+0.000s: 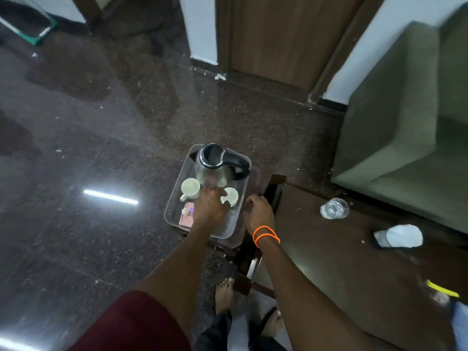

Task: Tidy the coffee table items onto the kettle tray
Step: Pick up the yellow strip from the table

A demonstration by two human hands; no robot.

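Note:
A clear plastic tray (174, 198) rests on a small dark stand just left of the coffee table. On it are a glass kettle with a black lid (217, 163), a white cup on the left (190, 187), a second white cup on the right (231, 195) and pink sachets (186, 215). My left hand (210, 206) reaches over the tray, thumb and fingers on the right cup's rim. My right hand (259, 211), with orange bands at the wrist, hovers beside the tray's right edge. Its fingers curl downward and what they touch is hidden.
The dark wooden coffee table (329, 262) extends to the right. It carries a clear glass (334, 208), a white crumpled wrapper (400, 235) and a yellow-marked item (442, 291) at the edge. A green sofa (395, 138) stands behind it. My bare feet (224, 295) are on the polished floor.

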